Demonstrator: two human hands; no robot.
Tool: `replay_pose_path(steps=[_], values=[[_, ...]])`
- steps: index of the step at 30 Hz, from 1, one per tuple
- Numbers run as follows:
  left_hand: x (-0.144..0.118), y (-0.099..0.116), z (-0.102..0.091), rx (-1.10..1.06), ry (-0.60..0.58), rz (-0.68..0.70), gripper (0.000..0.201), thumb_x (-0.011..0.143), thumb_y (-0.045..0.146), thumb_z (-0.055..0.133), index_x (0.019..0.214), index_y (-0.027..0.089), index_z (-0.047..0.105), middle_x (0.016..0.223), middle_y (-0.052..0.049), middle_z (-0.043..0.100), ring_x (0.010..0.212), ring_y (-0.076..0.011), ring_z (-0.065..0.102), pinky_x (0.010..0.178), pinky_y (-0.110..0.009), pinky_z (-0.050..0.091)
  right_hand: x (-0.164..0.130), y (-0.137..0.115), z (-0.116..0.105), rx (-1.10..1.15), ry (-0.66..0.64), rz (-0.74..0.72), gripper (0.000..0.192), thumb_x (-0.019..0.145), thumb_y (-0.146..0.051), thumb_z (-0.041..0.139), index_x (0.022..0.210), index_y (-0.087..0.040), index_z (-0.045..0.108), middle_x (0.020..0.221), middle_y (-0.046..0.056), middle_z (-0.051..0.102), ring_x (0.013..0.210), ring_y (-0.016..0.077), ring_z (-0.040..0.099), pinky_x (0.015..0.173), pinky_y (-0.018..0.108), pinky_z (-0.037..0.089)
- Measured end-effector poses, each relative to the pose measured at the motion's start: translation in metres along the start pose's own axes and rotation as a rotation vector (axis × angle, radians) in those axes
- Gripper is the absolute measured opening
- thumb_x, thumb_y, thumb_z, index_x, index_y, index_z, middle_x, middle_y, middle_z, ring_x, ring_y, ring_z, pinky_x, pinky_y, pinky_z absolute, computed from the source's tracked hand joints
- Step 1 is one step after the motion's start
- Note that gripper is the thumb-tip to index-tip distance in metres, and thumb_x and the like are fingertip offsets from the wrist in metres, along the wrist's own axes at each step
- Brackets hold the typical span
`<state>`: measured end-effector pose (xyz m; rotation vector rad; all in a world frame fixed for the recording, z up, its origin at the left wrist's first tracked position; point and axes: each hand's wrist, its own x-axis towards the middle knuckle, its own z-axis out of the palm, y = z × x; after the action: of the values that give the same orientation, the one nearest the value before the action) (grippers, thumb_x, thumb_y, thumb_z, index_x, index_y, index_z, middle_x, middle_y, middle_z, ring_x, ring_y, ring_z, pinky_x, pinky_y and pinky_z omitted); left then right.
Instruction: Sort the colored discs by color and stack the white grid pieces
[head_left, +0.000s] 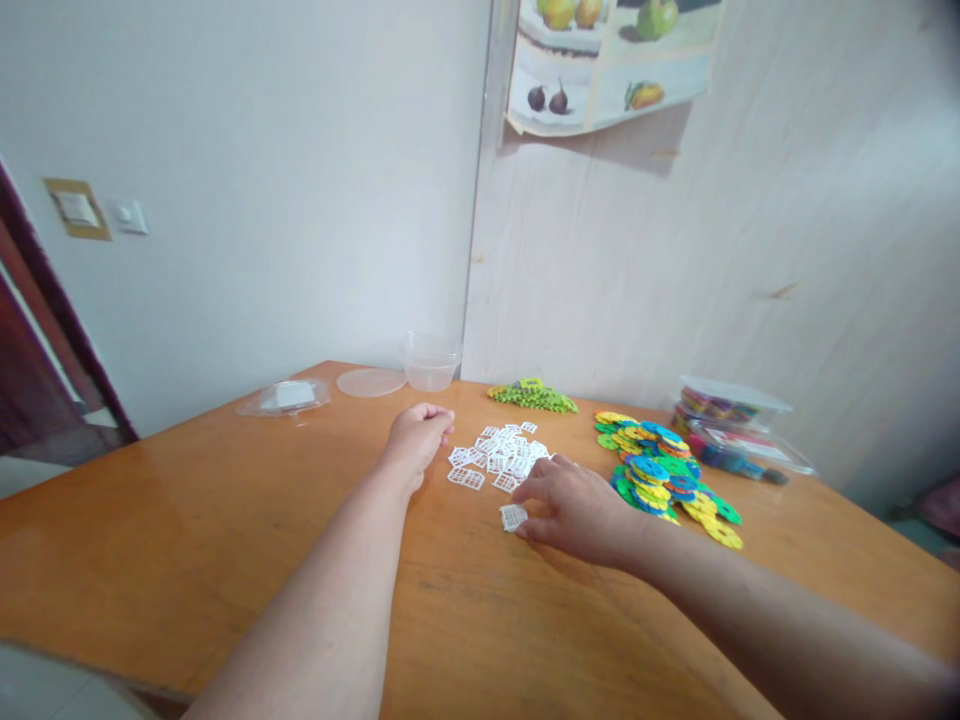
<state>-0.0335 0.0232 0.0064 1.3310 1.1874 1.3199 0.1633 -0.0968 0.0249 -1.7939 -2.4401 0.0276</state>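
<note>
White plastic lattice pieces [510, 452], shaped like small window grids, lie in a loose pile at the middle of the wooden table [247, 560]. Just left of the pile, my left hand [415, 442] is closed, its fingers curled together; whatever it may hold is hidden. My right hand [574, 508] is at the pile's near right side. Its thumb and forefinger meet the edge of a single white lattice piece [513, 517], which sits apart from the pile, toward me.
Colourful notched discs [652, 470] are heaped right of my right hand. Behind are green linking pieces [532, 396], a clear tub [431, 362], a round lid [371, 382] and a plastic package [289, 397]. Clear boxes [739, 440] stand at the far right. Walls border the back.
</note>
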Motion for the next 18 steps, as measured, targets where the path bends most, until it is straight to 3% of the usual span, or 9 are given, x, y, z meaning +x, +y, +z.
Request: replay_pose_path(steps=[14, 18], values=[[0.006, -0.009, 0.000, 0.092, 0.030, 0.063, 0.015, 0.069, 0.031, 0.061, 0.072, 0.016, 0.061, 0.064, -0.001, 0.063, 0.055, -0.0126, 0.054, 0.058, -0.025, 0.041, 0.007, -0.011, 0.005, -0.076, -0.025, 0.067, 0.026, 0.078, -0.042, 0.057, 0.088, -0.027, 0.075, 0.093, 0.006, 0.069, 0.092, 0.0239, 0.060, 0.076, 0.032, 0.041], [0.008, -0.011, 0.000, 0.102, 0.058, 0.075, 0.016, 0.069, 0.032, 0.061, 0.070, 0.017, 0.061, 0.065, -0.002, 0.064, 0.058, -0.0138, 0.056, 0.059, -0.026, 0.041, 0.007, -0.015, 0.001, -0.095, -0.032, 0.088, 0.032, 0.080, -0.049, 0.054, 0.093, -0.028, 0.075, 0.096, 0.007, 0.069, 0.097, 0.0259, 0.059, 0.077, 0.034, 0.042]])
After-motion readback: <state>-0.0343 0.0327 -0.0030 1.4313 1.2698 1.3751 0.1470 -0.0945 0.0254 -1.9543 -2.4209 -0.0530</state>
